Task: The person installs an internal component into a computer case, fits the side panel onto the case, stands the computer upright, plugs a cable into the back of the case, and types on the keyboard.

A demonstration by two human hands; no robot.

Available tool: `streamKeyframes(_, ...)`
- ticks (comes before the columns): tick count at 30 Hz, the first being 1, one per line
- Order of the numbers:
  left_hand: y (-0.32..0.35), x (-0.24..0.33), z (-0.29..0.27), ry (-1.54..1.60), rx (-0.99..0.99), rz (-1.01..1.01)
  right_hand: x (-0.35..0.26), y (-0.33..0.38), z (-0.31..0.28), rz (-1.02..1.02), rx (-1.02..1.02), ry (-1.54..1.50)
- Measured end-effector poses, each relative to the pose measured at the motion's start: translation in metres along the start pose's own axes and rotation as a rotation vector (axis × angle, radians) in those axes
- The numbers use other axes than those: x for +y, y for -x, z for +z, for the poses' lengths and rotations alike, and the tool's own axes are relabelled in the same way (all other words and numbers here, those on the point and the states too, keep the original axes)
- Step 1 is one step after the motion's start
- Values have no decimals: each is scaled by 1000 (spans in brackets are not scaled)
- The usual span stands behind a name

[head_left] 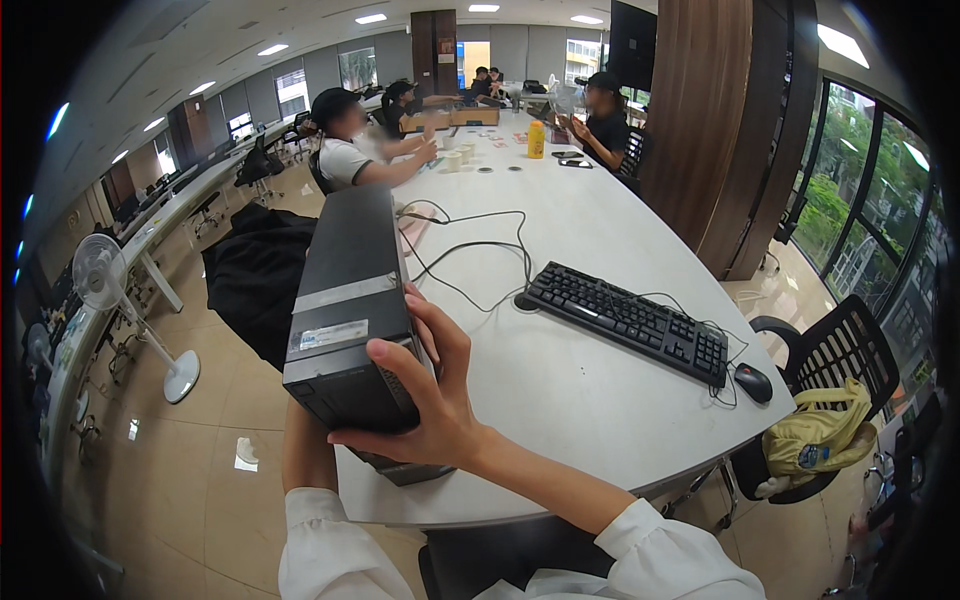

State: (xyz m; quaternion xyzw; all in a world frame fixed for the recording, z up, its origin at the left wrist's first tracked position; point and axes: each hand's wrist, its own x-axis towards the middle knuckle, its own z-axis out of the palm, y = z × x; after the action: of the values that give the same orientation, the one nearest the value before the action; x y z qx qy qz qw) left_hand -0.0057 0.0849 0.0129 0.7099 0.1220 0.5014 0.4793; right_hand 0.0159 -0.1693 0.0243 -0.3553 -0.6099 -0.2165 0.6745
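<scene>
A black desktop computer case (345,250), with a silver strip of tape and a label on its upper side, is tilted over the near left part of the white table (560,420). My right hand (440,385) is closed on its near right end, thumb on the upper edge and fingers around the front. My left forearm (310,450) reaches up behind the case, which hides my left hand and its fingers. Below the near end, a dark flat edge (410,473) shows on the table; whether it belongs to the case cannot be told.
Right of the case lie a black keyboard (630,320), a mouse (752,382) and loose cables (480,245). A yellow bottle (536,140) stands farther back, where several people sit. A chair with a yellow backpack (820,435) is at right; a white fan (180,375) stands left.
</scene>
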Motion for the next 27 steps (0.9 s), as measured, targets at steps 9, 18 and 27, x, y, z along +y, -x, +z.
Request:
streamKeyframes(9, 14, 67, -44, 218, -36, -107, -11, 0, 8, 18, 3, -7)
streamKeyframes(18, 92, 164, -25, 81, -252, 366, -20, 1, 13, 51, 13, 108)
streamKeyframes(27, 88, 156, -29, 148, -217, 316, -23, 1, 23, 137, 72, 153)
